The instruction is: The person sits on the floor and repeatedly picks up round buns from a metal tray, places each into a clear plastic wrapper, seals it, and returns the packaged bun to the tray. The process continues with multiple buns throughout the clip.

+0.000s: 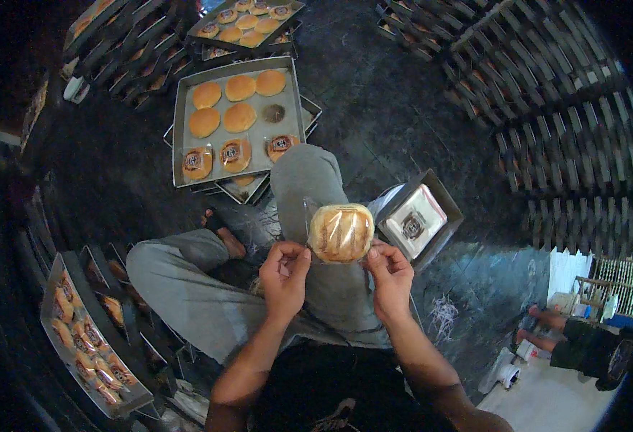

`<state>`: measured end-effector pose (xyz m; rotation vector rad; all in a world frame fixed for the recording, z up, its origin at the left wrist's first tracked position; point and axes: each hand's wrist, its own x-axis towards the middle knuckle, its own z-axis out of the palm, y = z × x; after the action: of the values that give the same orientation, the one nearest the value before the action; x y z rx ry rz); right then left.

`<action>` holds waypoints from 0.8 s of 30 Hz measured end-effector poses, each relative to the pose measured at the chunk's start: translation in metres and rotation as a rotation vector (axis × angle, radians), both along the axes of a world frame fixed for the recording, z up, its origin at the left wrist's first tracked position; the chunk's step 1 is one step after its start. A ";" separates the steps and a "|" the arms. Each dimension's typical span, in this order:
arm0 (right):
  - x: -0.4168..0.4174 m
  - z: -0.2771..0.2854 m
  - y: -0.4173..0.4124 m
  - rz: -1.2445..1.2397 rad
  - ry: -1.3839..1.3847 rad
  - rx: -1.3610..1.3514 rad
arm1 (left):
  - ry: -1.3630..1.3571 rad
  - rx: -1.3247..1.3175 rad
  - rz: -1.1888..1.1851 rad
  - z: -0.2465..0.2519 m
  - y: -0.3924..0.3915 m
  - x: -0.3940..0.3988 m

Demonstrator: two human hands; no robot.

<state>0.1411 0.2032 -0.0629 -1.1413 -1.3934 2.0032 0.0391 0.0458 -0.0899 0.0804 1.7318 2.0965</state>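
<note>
A round bread bun in a clear plastic bag (342,232) is held up over my lap. My left hand (286,275) pinches the bag's left lower corner, and my right hand (389,272) pinches its right side. Just right of the bun, a metal box (453,224) carries a stack of printed clear bags (416,222). Beyond my knee lies a metal baking tray (265,156). Bare golden buns (239,117) fill its far rows, a dark round mark shows in one spot, and bagged buns (235,155) with printed labels line the near row.
Another bun tray (246,46) stands farther back. At left, a tray (133,405) holds several bagged buns. Stacked dark trays (575,129) rise on the right. Shredded white strips (443,317) lie on the floor. Another person (586,345) is at the lower right.
</note>
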 end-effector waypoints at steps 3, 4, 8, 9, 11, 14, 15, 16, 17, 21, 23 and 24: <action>0.014 -0.002 0.000 0.029 0.016 -0.019 | 0.087 -0.048 -0.030 0.004 -0.003 0.005; 0.017 -0.001 0.001 0.071 -0.043 0.077 | 0.099 -0.056 0.001 0.005 -0.004 0.007; 0.015 0.065 0.008 0.278 0.074 0.704 | 0.266 0.034 0.131 0.027 -0.018 0.004; 0.020 0.084 0.009 0.324 0.184 0.911 | 0.328 0.082 0.148 0.041 -0.022 0.007; 0.007 0.082 0.015 0.254 0.136 0.722 | 0.327 0.085 0.129 0.061 -0.012 -0.006; -0.003 0.073 0.012 0.182 0.065 0.267 | 0.423 0.076 0.114 0.057 -0.005 -0.019; -0.003 0.072 0.010 0.184 0.068 0.287 | 0.481 0.041 0.111 0.059 -0.001 -0.021; -0.006 0.070 0.005 0.186 0.071 0.308 | 0.539 0.005 0.107 0.061 0.001 -0.022; -0.008 0.068 0.000 0.188 0.075 0.328 | 0.509 -0.012 0.105 0.063 -0.001 -0.019; -0.007 0.078 0.008 0.151 0.039 0.321 | 0.264 0.026 0.107 0.059 -0.011 -0.017; -0.006 0.078 0.010 0.160 -0.024 0.300 | 0.145 -0.018 0.061 0.070 -0.011 -0.016; -0.006 0.083 0.013 0.184 -0.069 0.325 | 0.147 -0.052 0.017 0.071 -0.013 -0.019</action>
<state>0.1354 0.2157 0.0202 -0.9738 -1.8377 1.7792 0.0201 0.0333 -0.0188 0.2096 1.8764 2.1025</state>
